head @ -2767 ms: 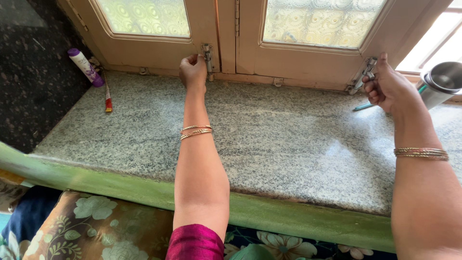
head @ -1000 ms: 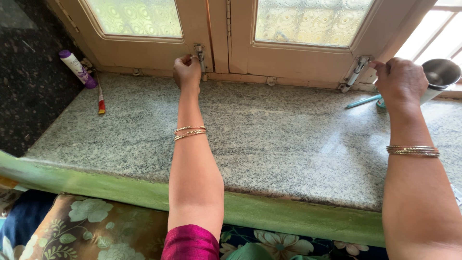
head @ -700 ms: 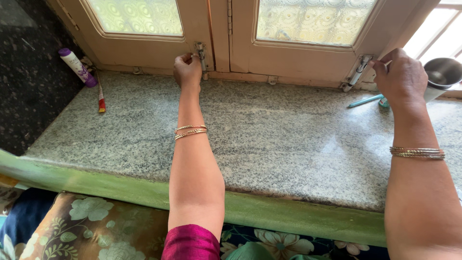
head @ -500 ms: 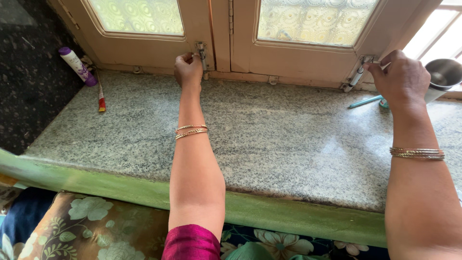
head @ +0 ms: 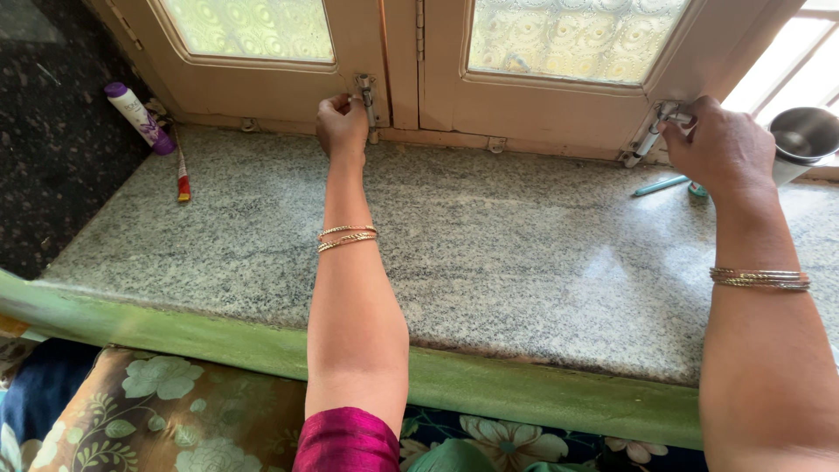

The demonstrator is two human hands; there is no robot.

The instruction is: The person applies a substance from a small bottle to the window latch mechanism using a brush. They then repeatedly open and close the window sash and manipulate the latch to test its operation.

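Head view. My left hand (head: 341,125) is closed on the left window bolt (head: 365,94), at the far edge of the granite sill (head: 489,253). My right hand (head: 721,144) pinches the knob of the right window bolt (head: 648,138), at the sill's far right edge. A steel cup (head: 800,140) stands just right of that hand; a purple-capped tube (head: 138,118) leans at the sill's far left corner.

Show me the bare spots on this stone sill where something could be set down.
The granite sill is bare between the left hand and the right hand, and left of the left forearm. It is crowded in the far-left corner by the purple-capped tube and far right by the steel cup and teal pen.
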